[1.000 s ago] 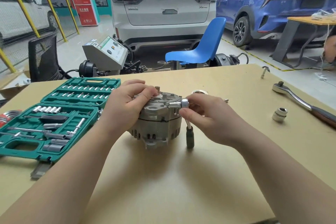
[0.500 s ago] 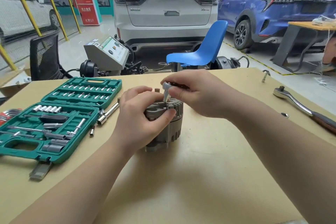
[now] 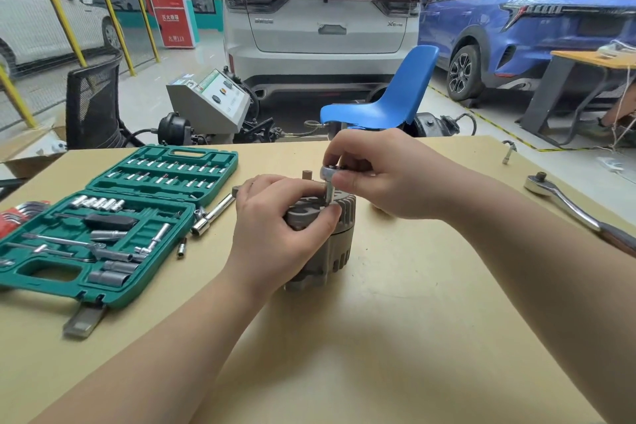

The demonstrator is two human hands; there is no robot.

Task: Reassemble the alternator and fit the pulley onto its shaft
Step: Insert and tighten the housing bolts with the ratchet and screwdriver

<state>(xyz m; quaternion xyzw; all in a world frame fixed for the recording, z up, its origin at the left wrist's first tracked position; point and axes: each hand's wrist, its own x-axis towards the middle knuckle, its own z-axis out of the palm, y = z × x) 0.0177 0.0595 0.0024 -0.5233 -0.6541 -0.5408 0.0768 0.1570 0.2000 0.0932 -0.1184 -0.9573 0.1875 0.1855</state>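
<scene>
The grey finned alternator stands upright in the middle of the tan table. My left hand grips its upper housing from the left, thumb curled over the near rim. My right hand pinches the head of a small ratchet; its socket and extension point straight down into the alternator's top. The ratchet's handle is hidden inside my right hand. No pulley shows in this view.
An open green socket set case lies at the left, with loose sockets and an extension bar beside it. A large ratchet wrench lies at the right, a small L-shaped bit far right. Blue chair and parked cars stand behind the table.
My right hand lifted the small ratchet from the alternator's right side onto its top, the socket now pointing down. My left hand shifted round to the near side of the housing.
</scene>
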